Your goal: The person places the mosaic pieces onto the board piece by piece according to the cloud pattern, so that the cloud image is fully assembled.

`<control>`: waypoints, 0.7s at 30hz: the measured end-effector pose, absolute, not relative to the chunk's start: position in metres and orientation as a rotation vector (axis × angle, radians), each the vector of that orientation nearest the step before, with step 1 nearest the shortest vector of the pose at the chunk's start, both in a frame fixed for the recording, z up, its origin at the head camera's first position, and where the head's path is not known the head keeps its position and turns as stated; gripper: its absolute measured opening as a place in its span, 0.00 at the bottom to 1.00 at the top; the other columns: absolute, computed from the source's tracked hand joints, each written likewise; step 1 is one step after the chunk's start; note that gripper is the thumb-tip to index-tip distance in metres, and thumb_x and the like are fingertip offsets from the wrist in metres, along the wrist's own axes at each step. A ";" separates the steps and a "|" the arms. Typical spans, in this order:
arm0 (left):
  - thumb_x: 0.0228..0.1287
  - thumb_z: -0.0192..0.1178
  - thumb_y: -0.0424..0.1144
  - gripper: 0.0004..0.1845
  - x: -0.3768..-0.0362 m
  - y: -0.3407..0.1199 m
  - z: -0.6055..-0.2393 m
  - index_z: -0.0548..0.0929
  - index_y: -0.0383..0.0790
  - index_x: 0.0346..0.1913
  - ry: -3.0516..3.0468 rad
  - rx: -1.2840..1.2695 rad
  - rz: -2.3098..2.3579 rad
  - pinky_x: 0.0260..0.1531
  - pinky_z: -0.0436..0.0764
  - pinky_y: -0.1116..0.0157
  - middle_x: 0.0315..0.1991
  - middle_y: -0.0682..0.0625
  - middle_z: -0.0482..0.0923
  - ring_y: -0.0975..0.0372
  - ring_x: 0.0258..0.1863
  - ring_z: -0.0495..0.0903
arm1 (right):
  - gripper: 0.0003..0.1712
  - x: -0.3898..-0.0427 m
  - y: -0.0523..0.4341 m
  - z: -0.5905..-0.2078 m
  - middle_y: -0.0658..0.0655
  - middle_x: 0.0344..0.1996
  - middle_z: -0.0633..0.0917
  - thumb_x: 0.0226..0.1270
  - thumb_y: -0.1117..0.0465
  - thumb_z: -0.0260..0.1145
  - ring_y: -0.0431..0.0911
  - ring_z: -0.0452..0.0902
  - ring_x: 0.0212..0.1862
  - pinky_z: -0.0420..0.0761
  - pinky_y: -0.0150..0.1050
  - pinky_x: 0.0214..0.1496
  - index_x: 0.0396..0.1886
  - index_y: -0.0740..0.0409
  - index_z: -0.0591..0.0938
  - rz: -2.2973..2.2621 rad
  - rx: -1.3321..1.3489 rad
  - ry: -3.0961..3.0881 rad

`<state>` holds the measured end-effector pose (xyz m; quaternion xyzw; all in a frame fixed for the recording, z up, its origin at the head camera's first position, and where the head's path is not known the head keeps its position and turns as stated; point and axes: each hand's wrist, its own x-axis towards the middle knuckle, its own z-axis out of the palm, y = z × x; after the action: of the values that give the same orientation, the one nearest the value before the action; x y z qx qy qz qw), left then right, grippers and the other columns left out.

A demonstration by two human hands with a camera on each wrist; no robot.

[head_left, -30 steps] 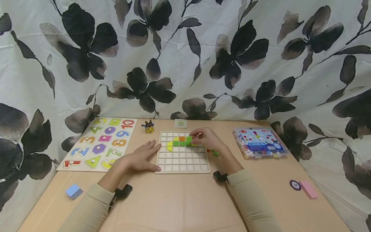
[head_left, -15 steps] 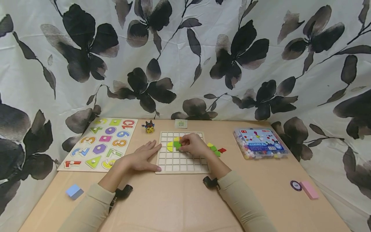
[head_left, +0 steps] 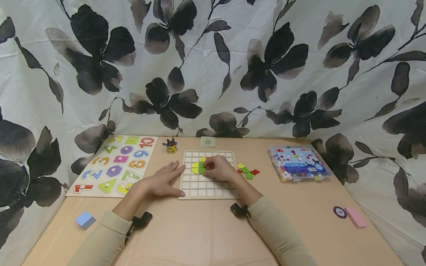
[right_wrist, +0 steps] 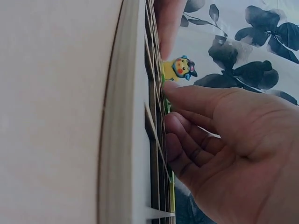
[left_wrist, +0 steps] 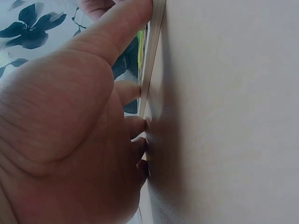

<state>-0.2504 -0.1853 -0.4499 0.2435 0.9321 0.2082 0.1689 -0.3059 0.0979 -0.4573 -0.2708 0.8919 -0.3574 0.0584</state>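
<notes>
A wooden grid board [head_left: 213, 186] lies at the table's middle. In its upper left cells sit a yellow half-round piece [head_left: 194, 168] and a green piece [head_left: 201, 169]. My right hand [head_left: 209, 168] is over the board with its fingers curled, and its fingertips hold the green piece down in the grid. The right wrist view shows that hand [right_wrist: 187, 121] with its thumb stretched along the board [right_wrist: 133, 116]. My left hand [head_left: 173, 178] lies flat on the table, thumb against the board's left edge [left_wrist: 152, 60]. The left hand [left_wrist: 135, 116] holds nothing.
Several loose coloured pieces [head_left: 247, 171] lie right of the board. A number puzzle [head_left: 114, 164] is at the left, a bead box [head_left: 297, 164] at the right. A small toy figure [head_left: 171, 145] and a card [head_left: 208, 141] are behind. A blue block [head_left: 84, 219], a pink block [head_left: 354, 217] and a purple disc [head_left: 338, 211] are nearer me.
My right hand moved left across the board from its upper right to the upper left cells, carrying the green piece, and uncovered the loose pieces. The left hand stayed put.
</notes>
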 end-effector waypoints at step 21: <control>0.60 0.67 0.69 0.58 -0.250 -0.184 -0.451 0.52 0.44 0.85 2.671 0.724 0.576 0.82 0.45 0.39 0.85 0.35 0.39 0.40 0.85 0.38 | 0.21 -0.310 0.207 -0.396 0.61 0.55 0.87 0.67 0.62 0.75 0.48 0.82 0.46 0.85 0.40 0.46 0.60 0.55 0.86 -1.077 -0.777 2.772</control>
<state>-0.2504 -0.1844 -0.4508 0.2530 0.9332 0.2013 0.1567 -0.3099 0.2072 -0.3961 -0.2527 0.9013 -0.3503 0.0338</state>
